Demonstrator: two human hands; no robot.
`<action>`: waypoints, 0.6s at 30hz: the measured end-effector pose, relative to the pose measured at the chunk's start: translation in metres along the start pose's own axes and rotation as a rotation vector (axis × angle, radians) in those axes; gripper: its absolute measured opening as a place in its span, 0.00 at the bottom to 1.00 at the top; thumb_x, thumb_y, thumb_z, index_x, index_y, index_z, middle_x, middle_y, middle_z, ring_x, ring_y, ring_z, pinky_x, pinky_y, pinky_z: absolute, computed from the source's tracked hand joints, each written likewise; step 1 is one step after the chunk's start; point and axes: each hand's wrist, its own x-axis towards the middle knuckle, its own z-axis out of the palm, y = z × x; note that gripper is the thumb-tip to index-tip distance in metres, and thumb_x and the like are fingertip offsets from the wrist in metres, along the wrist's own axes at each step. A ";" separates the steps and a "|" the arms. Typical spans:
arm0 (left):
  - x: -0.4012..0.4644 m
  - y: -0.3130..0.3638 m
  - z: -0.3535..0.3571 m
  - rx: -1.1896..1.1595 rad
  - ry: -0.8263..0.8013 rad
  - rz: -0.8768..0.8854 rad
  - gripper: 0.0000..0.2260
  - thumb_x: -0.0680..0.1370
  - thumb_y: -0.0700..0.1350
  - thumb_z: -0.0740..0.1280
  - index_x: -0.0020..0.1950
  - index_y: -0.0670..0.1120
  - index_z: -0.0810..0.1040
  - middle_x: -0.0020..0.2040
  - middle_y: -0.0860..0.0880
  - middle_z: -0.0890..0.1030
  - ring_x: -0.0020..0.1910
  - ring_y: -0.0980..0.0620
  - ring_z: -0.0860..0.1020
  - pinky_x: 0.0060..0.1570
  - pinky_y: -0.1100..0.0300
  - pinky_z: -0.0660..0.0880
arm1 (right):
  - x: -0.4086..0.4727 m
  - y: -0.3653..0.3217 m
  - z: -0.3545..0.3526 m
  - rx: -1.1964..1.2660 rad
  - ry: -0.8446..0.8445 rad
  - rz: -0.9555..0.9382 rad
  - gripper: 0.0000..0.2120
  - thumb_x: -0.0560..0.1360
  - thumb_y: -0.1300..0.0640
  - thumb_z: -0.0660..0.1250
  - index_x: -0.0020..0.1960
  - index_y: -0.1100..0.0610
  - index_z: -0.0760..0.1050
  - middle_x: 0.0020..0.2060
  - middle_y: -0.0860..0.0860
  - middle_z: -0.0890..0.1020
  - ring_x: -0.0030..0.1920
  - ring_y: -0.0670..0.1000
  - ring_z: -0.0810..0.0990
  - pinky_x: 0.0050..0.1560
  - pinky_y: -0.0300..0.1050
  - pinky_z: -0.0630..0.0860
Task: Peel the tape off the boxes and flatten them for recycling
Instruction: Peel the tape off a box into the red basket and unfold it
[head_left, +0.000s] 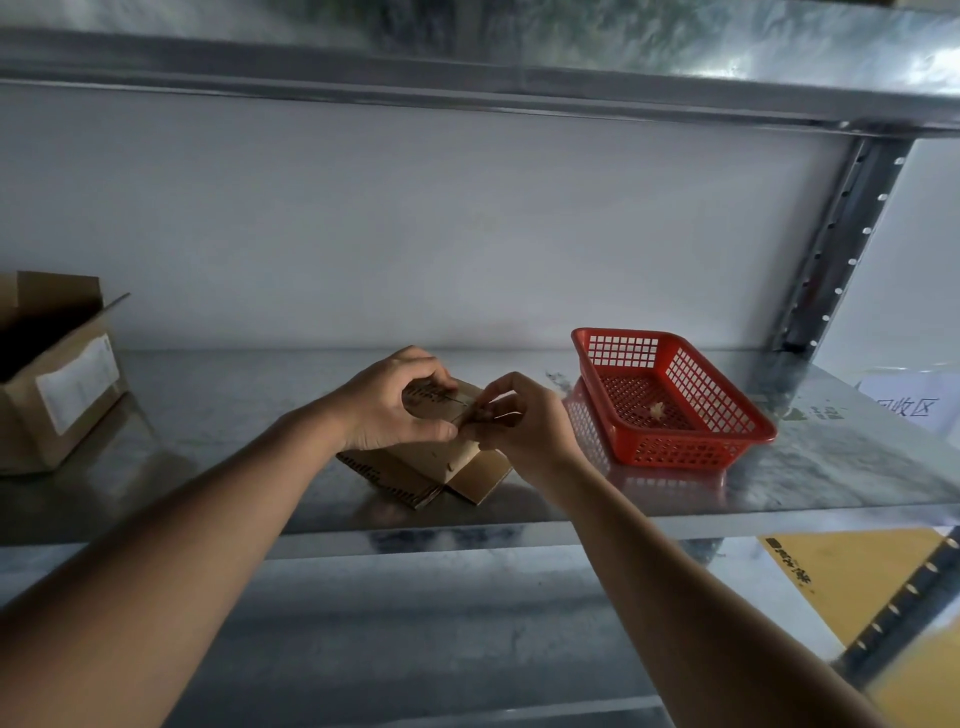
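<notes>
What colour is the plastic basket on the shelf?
Red. The basket has a mesh of small holes, seen clearly in the head view.

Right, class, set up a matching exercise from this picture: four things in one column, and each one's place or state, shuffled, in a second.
Things:
1. small box
2. red basket
3. large box
4. right hand

Places or states:
A. far left, flaps open
B. pinching at tape
C. right of the hands
D. gripped by the left hand

Pairs: 1-D, 2-C, 3-A, 4-B
</notes>
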 end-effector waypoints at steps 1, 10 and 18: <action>0.000 0.000 0.000 -0.001 0.001 0.000 0.27 0.64 0.65 0.76 0.60 0.57 0.79 0.64 0.59 0.73 0.63 0.61 0.73 0.65 0.59 0.71 | 0.001 0.001 0.000 -0.025 0.010 -0.022 0.17 0.65 0.69 0.82 0.46 0.55 0.80 0.40 0.51 0.87 0.40 0.51 0.87 0.42 0.54 0.86; 0.001 -0.005 0.002 -0.002 -0.012 0.018 0.28 0.64 0.65 0.75 0.61 0.58 0.79 0.62 0.62 0.72 0.62 0.65 0.73 0.63 0.62 0.71 | 0.003 -0.012 -0.008 -0.486 -0.078 -0.221 0.11 0.72 0.62 0.78 0.51 0.52 0.82 0.41 0.42 0.83 0.42 0.39 0.82 0.42 0.29 0.77; 0.002 -0.006 0.001 0.032 -0.019 0.004 0.25 0.65 0.65 0.73 0.61 0.62 0.77 0.64 0.62 0.71 0.64 0.57 0.72 0.62 0.53 0.75 | 0.007 -0.026 -0.044 -0.530 -0.015 -0.334 0.08 0.76 0.63 0.75 0.51 0.52 0.83 0.47 0.45 0.85 0.44 0.41 0.84 0.45 0.33 0.79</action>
